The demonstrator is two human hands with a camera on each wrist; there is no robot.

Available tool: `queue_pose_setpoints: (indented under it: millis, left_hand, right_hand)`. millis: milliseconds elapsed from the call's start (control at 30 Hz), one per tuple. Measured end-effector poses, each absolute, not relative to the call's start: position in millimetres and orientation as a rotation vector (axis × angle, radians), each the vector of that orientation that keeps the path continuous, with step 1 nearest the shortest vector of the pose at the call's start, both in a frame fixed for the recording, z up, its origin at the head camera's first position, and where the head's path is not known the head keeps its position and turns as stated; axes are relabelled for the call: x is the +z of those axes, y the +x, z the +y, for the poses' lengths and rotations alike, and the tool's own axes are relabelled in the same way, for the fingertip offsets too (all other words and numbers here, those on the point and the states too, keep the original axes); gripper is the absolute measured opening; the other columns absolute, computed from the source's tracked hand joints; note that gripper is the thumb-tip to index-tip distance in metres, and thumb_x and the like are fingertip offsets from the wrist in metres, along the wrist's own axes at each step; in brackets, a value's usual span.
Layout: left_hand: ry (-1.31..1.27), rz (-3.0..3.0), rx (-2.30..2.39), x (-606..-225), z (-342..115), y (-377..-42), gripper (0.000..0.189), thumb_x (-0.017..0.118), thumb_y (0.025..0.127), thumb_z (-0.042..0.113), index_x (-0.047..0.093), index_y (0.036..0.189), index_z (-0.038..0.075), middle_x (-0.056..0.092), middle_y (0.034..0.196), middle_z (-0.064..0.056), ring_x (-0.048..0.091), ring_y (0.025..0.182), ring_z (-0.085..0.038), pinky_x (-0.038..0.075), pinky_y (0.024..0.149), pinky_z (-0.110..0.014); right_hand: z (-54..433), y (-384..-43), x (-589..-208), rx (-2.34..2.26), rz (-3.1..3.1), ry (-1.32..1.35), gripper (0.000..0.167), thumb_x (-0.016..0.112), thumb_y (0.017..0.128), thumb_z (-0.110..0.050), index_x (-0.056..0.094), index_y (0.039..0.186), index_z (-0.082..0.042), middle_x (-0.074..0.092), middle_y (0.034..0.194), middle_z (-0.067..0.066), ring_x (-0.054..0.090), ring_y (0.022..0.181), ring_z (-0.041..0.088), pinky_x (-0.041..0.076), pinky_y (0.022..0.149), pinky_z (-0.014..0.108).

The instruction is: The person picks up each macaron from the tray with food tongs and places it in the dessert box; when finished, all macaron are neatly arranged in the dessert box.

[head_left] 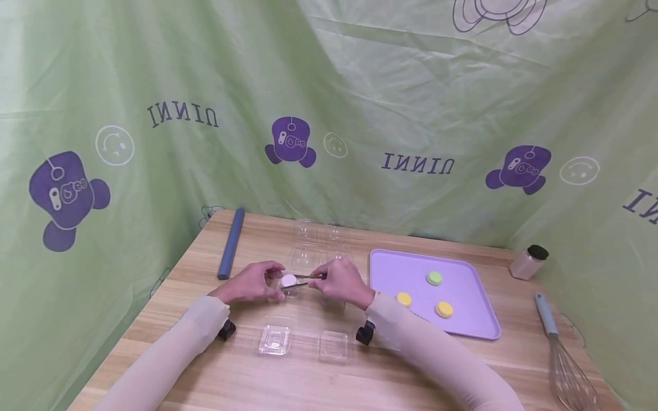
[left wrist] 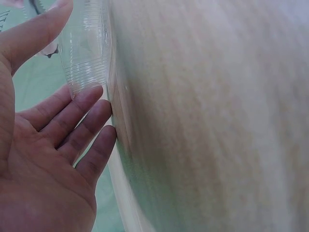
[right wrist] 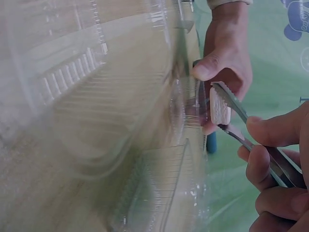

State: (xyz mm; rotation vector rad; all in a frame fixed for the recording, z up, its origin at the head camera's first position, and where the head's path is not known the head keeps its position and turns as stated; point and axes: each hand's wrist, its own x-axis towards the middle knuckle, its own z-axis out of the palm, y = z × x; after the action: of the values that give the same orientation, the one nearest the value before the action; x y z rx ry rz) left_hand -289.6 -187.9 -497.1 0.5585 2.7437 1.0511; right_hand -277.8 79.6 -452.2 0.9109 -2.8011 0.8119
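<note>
In the head view, a pale pink macaron (head_left: 289,280) sits between the tips of small metal tongs (head_left: 303,283). My right hand (head_left: 343,281) grips the tongs near their rear end; in the right wrist view the serrated tips (right wrist: 227,92) press on the macaron's two sides. A small clear plastic box (left wrist: 87,53) lies beneath the macaron. My left hand (head_left: 255,281) is at its left side, thumb and fingers spread, with fingertips touching the box's edge. Whether the macaron touches the box floor is hard to tell.
A lilac tray (head_left: 382,268) on the right bears a green macaron (head_left: 434,278) and two yellow ones. Several clear boxes (head_left: 275,340) stand near and far. A blue rod (head_left: 231,244) lies left; a jar (head_left: 526,264) and a whisk (head_left: 557,348) are at the right.
</note>
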Motion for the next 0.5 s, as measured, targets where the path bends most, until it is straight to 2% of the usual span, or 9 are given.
queue_pose_setpoints:
  millis: [167, 367, 500]
  left_hand:
    - [0.565, 2.749, 1.045, -495, -188, -289, 0.080, 0.092, 0.067, 0.043, 0.060, 0.133, 0.011, 0.069, 0.117, 0.001, 0.062, 0.107, -0.017, 0.054, 0.101, -0.045]
    - [0.555, 2.751, 1.045, -495, -187, -288, 0.079, 0.092, 0.067, 0.041, 0.061, 0.133, 0.011, 0.069, 0.117, 0.001, 0.063, 0.107, -0.017, 0.054, 0.101, -0.045]
    - [0.541, 2.750, 1.044, -495, -187, -287, 0.078, 0.092, 0.068, 0.040, 0.061, 0.133, 0.011, 0.068, 0.116, 0.000, 0.062, 0.107, -0.018, 0.054, 0.101, -0.044]
  right_hand:
    - [79, -279, -455, 0.819, -2.835, 0.898, 0.018, 0.080, 0.086, -0.028, 0.082, 0.097, -0.014, 0.081, 0.084, 0.000, 0.040, 0.044, 0.000, 0.030, 0.043, 0.016]
    - [76, -280, -459, 0.813, -2.884, 0.873, 0.017, 0.079, 0.087, -0.029, 0.082, 0.098, -0.016, 0.079, 0.080, -0.002, 0.033, 0.041, 0.002, 0.025, 0.040, 0.016]
    - [73, -280, -463, 0.785, -2.899, 0.879, 0.017, 0.079, 0.087, -0.030, 0.082, 0.097, -0.017, 0.077, 0.076, -0.004, 0.033, 0.040, 0.002, 0.027, 0.040, 0.016]
